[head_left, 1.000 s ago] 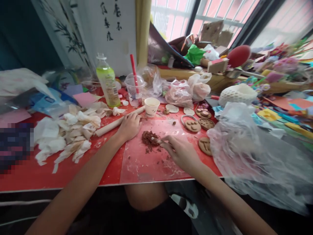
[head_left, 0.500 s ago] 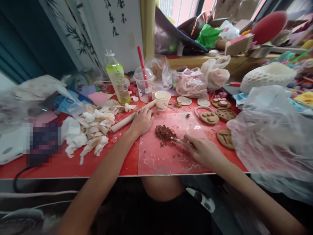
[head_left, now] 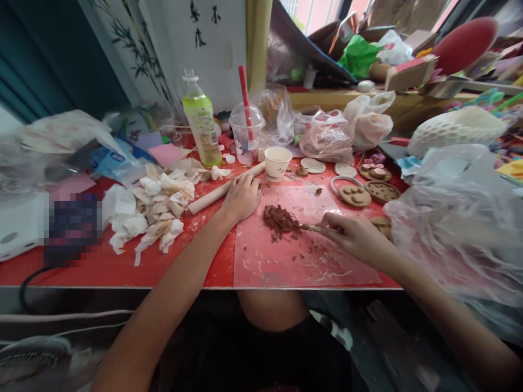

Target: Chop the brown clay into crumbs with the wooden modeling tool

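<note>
A crumbly brown clay-like mound [head_left: 280, 219] lies on a clear plastic sheet [head_left: 265, 267] on the red table, with crumbs scattered around it. My right hand [head_left: 349, 234] grips a slim metal tool [head_left: 309, 226] from the right. The tool's tip meets the mound's right side, and its head is hidden in the brown material, so its kind cannot be told. On the left, my left hand [head_left: 244, 196] rests palm down at the sheet's upper left edge, fingers stretched out. A pale rolling pin [head_left: 212, 197] lies right beside it, partly behind the fingers.
Beyond the sheet stand a paper cup [head_left: 278, 163], a lidded plastic cup [head_left: 246, 130] and a green drink bottle [head_left: 201, 122]. Crumpled tissues [head_left: 159, 204] pile up on the left. Decorated clay discs [head_left: 354, 196], a ring [head_left: 333, 188] and plastic bags [head_left: 453, 218] lie right.
My right hand and the tool have shifted slightly right and up, against the mound's right side. My left hand stays beside the rolling pin. The whole view has shifted a little.
</note>
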The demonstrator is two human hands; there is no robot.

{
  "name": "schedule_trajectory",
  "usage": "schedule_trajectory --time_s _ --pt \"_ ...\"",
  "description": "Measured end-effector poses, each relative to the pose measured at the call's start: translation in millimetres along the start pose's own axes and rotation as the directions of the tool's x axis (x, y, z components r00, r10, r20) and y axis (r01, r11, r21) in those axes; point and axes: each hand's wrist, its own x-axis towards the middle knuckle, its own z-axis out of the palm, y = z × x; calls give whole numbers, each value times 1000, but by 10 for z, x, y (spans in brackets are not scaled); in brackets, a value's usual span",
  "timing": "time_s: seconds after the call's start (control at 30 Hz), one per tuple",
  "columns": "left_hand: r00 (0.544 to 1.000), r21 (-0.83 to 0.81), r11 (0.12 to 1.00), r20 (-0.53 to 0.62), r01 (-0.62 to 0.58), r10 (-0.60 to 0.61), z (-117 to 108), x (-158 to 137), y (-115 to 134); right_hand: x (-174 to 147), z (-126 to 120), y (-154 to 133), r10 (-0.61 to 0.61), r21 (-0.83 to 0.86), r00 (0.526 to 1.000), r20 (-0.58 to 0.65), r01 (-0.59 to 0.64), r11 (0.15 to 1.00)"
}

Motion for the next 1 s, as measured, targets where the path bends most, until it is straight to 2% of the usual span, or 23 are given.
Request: schedule_trajectory --time_s 0.27,0.43,0.5,0.57,0.6,0.7,0.77,0.87,0.93,1.0 --pt "998 14 998 23 66 -66 10 25 64 107 161 43 -125 132 992 -19 126 983" --pt "998 1 998 9 62 -62 1 13 52 215 292 -142 -138 345 990 24 121 931" --pt "998 -20 998 11 57 -56 0 7 37 231 299 -172 -79 399 996 -34 86 913" --pt "999 -37 998 14 48 -48 1 6 28 212 268 -135 23 434 988 -150 45 900" --pt "999 -41 998 17 47 -46 1 7 26 194 241 -104 61 448 985 -159 17 894" --pt "998 -45 998 30 49 -48 -4 12 27 158 145 -51 83 504 994 66 -105 858" --pt "998 -49 997 36 51 -50 -9 13 28 183 87 -86 113 554 971 209 -213 805" --pt "999 -54 998 30 45 -44 -9 9 24 287 15 -174 167 583 925 342 -347 735" --pt "999 -54 998 28 44 -42 -5 8 21 355 -28 -198 137 568 915 381 -348 746" --pt "999 -54 998 27 43 -41 -1 10 22 391 -64 -194 79 543 933 351 -272 795"
